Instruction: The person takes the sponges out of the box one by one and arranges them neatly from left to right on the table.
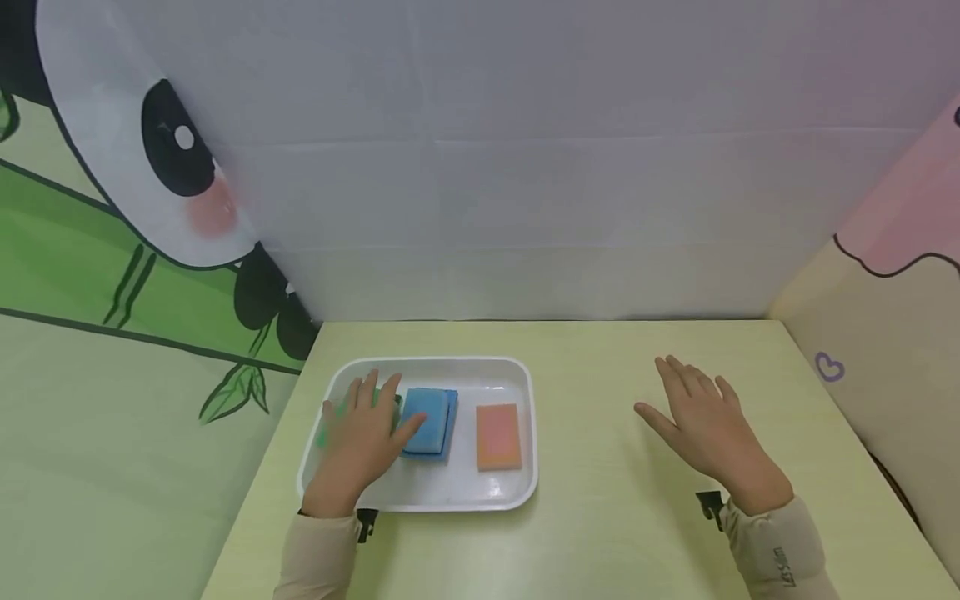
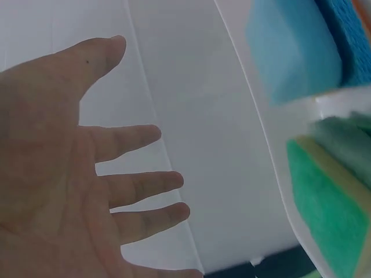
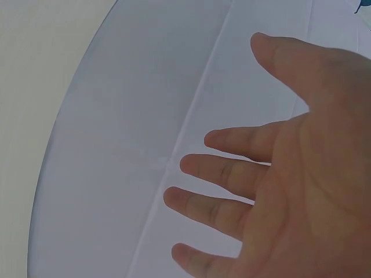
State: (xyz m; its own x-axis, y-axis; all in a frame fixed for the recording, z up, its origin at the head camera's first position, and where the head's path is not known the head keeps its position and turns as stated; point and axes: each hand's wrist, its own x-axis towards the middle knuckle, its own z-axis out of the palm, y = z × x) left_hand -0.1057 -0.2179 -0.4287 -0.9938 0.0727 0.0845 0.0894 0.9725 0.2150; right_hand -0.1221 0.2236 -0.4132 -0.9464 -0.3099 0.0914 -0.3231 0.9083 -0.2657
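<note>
My left hand (image 1: 362,442), fingers spread, is over the left part of a white tray (image 1: 480,500) and holds nothing. Beneath it are green items, mostly hidden in the head view; the left wrist view shows a green and yellowish sponge (image 2: 327,208). Beside the thumb lies a light blue sponge (image 1: 425,421) on a darker blue piece (image 1: 450,425). An orange-pink sponge (image 1: 498,437) lies at the tray's right side. My right hand (image 1: 708,429) is right of the tray, fingers spread, with nothing in it, also in the right wrist view (image 3: 301,185).
The pale wooden table (image 1: 585,542) extends around the tray. Behind it rises a light grey backdrop (image 1: 525,208), with a printed cartoon face and green bamboo at the left and a pink and cream print at the right.
</note>
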